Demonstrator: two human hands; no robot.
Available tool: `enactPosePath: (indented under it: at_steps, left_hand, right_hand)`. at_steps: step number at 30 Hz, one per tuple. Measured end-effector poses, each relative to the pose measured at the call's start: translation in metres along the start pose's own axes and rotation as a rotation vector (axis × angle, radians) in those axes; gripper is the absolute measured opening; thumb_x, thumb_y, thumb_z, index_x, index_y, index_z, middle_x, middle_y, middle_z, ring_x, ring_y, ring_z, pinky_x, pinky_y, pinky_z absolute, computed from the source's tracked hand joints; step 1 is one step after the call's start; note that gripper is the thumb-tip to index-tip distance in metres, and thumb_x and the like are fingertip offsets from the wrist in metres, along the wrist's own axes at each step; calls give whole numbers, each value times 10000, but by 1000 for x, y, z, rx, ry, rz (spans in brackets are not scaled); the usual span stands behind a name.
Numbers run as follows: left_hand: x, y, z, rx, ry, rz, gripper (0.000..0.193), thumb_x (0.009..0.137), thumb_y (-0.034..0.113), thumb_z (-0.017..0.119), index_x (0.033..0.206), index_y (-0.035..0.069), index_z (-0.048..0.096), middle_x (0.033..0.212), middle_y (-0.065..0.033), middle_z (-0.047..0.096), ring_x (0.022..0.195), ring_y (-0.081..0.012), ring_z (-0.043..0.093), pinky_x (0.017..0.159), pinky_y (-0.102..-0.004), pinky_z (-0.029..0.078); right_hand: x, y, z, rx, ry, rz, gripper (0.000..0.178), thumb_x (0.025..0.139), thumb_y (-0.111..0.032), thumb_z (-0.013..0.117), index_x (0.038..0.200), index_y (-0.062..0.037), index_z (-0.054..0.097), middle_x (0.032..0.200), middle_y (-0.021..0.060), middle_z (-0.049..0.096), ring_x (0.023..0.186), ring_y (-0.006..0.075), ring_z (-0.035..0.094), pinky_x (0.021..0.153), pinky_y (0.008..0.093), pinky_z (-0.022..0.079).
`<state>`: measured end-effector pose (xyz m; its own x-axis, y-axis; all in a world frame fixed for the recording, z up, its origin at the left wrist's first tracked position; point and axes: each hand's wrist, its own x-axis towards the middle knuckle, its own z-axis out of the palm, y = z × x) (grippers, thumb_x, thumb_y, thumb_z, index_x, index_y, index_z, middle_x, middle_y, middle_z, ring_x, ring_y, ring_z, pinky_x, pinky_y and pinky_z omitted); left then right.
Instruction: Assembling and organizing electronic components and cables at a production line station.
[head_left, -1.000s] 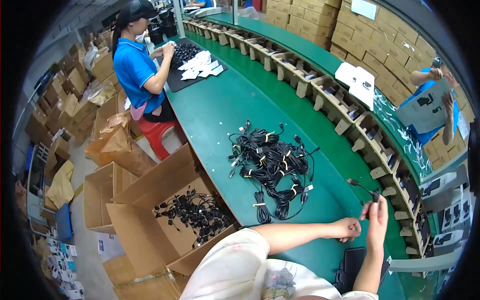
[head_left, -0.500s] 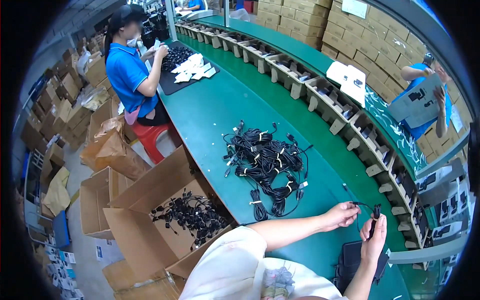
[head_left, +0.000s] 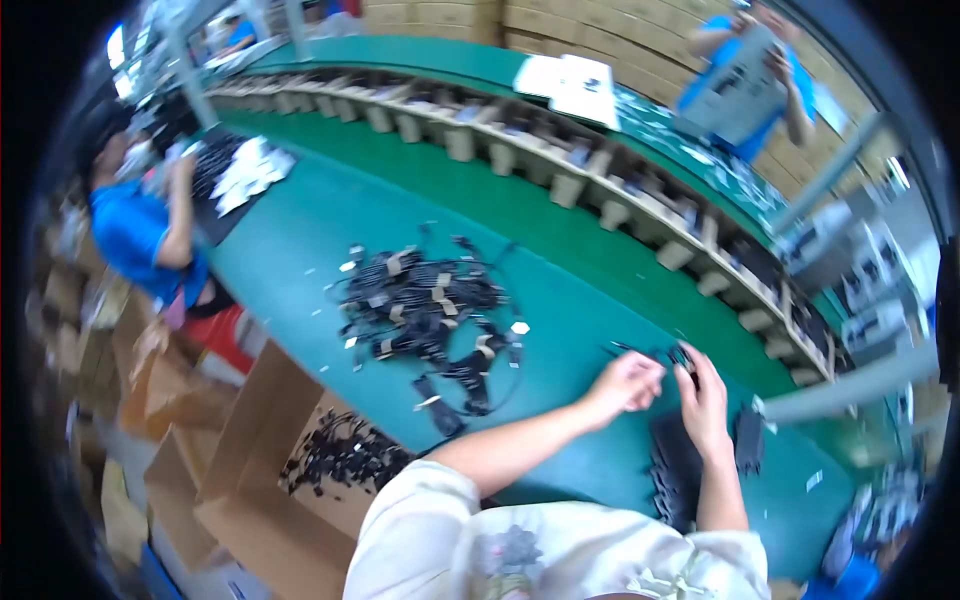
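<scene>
Over the green bench, my right hand is closed around a small black coiled cable, which is partly hidden by its fingers. Close beside it, my left hand pinches at the cable's loose end, slightly blurred. To the left lies a pile of black cable bundles with pale ties. One tied bundle sits at the pile's near side. Below my right hand are stacked flat black pieces, and another black piece lies to the right of the wrist.
At lower left, an open cardboard box holds many black cable parts. A conveyor with moulded trays runs behind the green bench. A co-worker in blue sits at far left; another person handles a printed sheet across the line.
The view has swung right, so the pile and box appear farther left. My hands have come closer together, and the right one has turned with its knuckles up over the cable.
</scene>
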<state>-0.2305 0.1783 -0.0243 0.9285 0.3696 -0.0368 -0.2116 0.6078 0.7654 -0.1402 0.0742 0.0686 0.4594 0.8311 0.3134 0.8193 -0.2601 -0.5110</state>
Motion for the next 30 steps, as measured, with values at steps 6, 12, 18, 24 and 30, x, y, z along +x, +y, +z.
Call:
enactPosePath:
  at_steps: [6,12,18,24,30]
  left_hand:
    - [-1,7,-5,134,-10,-52,166,902,222,514,993,85,527,730,-5,549,527,-39,464,415,-159,311]
    - [4,2,-3,178,-58,-55,161,911,212,496,995,78,528,742,-4,544,543,-36,458,434,-155,309]
    - [5,0,-7,164,-57,-48,159,912,205,496,986,68,527,741,1,541,547,-35,457,440,-155,308]
    - [7,3,-11,157,-26,-77,152,910,197,500,979,65,529,740,0,539,550,-36,457,442,-159,311]
    - [10,1,-11,153,-37,-77,138,906,178,505,979,64,530,739,0,538,557,-37,460,447,-161,312]
  right_hand:
    - [59,19,-28,4,191,16,285,861,-164,532,1135,-85,534,960,148,585,838,282,583,723,348,451]
    - [146,61,-73,-236,275,118,304,846,-228,529,1110,-80,556,949,155,623,900,318,587,769,380,455]
    - [216,110,-76,-480,285,231,337,843,-235,525,1122,-48,550,834,187,627,814,348,588,726,391,455]
    - [229,125,-72,263,290,481,344,851,-191,547,1134,5,532,656,75,576,546,166,544,485,276,434]
    - [212,174,-71,39,313,511,321,810,-190,581,1059,12,576,730,118,617,593,175,590,568,303,458]
